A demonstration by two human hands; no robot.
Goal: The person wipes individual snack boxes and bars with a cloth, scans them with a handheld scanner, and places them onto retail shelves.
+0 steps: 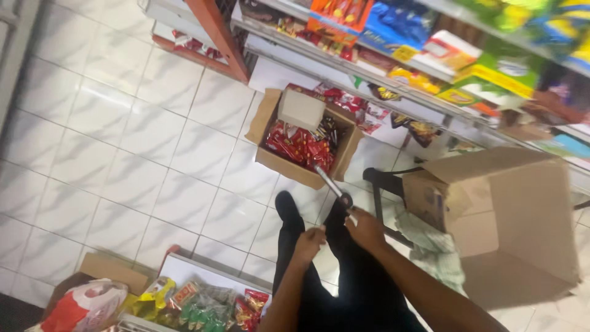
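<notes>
My right hand (366, 230) is closed around the handle end of a slim metal tool (332, 184) that looks like scissors. Its blade points away from me toward an open cardboard box (268, 120) on the tiled floor. Red snack packets (299, 146) and a small plain carton (301, 109) fill that box. My left hand (309, 241) is just left of the right one, fingers curled, with nothing visible in it. Both hands hover over my dark trousers and black shoe (286, 206).
A large empty cardboard box (516, 215) rests tilted on a black stool (384, 178) at the right, with a pale cloth (433, 246) beneath it. Shelves of coloured snack packs (430, 55) run along the top. Another low shelf with packets (203, 301) and a red-and-white bag (86, 304) sits bottom left.
</notes>
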